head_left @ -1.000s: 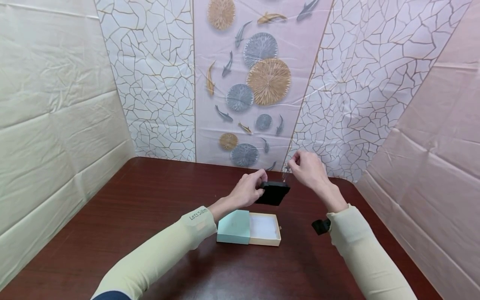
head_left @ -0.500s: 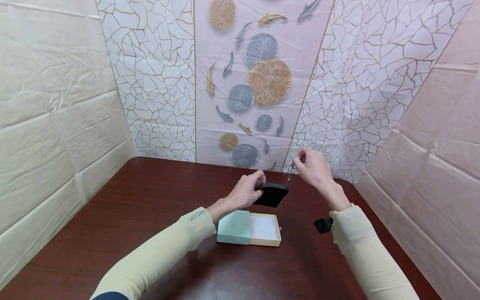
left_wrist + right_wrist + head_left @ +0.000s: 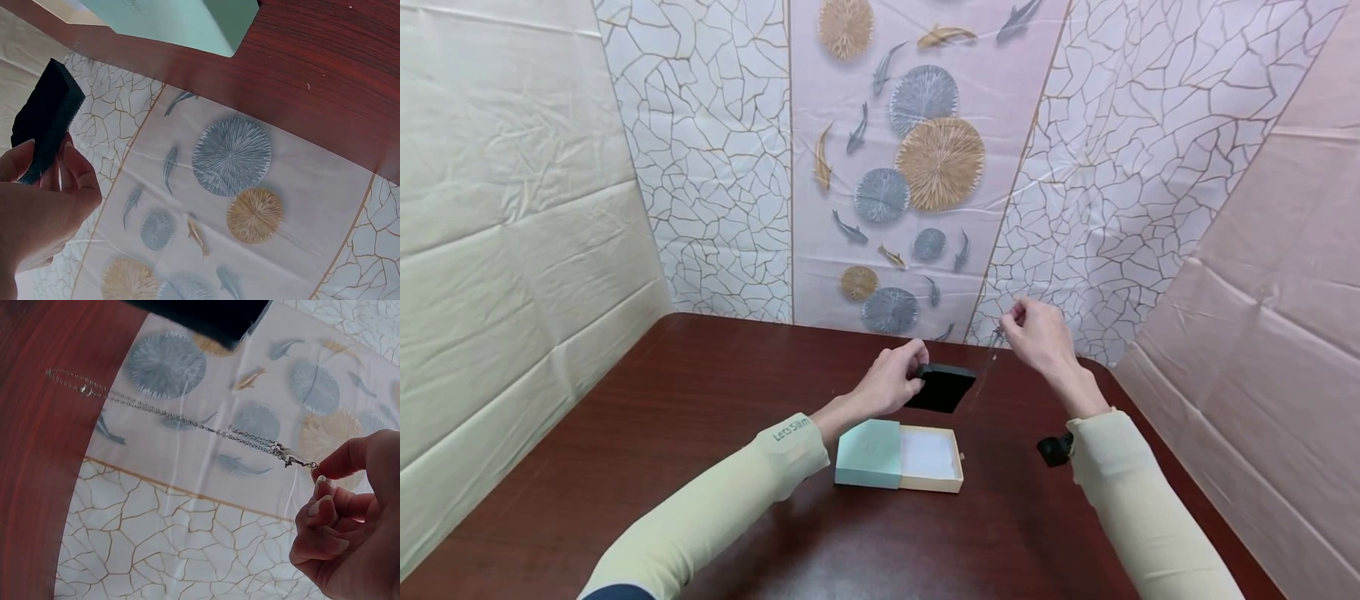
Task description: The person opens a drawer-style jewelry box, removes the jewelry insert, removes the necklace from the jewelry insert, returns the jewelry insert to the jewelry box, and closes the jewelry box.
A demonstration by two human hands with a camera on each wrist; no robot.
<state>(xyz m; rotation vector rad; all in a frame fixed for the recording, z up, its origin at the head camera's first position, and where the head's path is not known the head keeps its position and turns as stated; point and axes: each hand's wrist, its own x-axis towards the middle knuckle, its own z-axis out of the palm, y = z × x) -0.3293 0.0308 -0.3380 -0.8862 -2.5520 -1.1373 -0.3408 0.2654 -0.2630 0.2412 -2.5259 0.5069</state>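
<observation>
My left hand (image 3: pixel 887 383) pinches a black foam pad (image 3: pixel 942 392) by its edge, thumb on one face and fingers on the other. The pad is tilted above the table, behind the gift box. To its right, my raised right hand (image 3: pixel 1041 337) pinches the end of a thin silver chain (image 3: pixel 206 429) with small charms, between thumb and forefinger. Whether it is a necklace or a bracelet I cannot tell. The chain hangs as a long loop, apart from the pad. On the table lies a mint box sleeve (image 3: pixel 867 457), its cream drawer (image 3: pixel 930 483) pulled partly out to the right.
The dark red wooden table (image 3: pixel 722 500) reaches back to a patterned cloth backdrop (image 3: pixel 715 167). Pale cloth walls stand at both sides. A black device (image 3: pixel 1055 450) is strapped at the right wrist. A small pull tab (image 3: pixel 962 456) juts from the drawer's right end.
My right hand has drawn the chain to the right, away from the pad, and more of its length now hangs free. The left hand and pad have shifted only slightly left.
</observation>
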